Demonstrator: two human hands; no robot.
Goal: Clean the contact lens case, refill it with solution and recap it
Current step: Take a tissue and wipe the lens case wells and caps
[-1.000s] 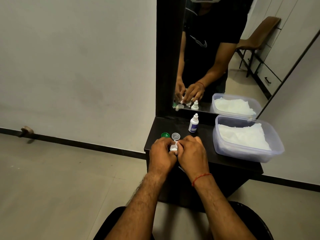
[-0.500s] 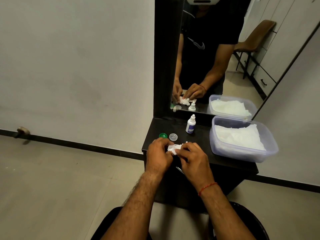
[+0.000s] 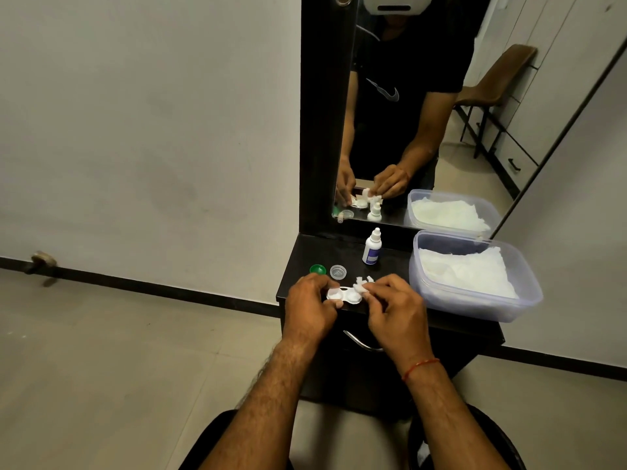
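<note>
Both wells of the lens case lie between the left hand and right hand.

Colours of the items on and around the dressing stand.

The lens case is white, and the crumpled tissue at its right well is white too. One loose cap is green; the other cap is clear grey. The solution bottle is white with a blue-violet label. The stand top is glossy black. The storage box is translucent with a bluish tint and holds white tissues. A red thread circles the right wrist. The wall is pale grey with a black skirting band.
</note>
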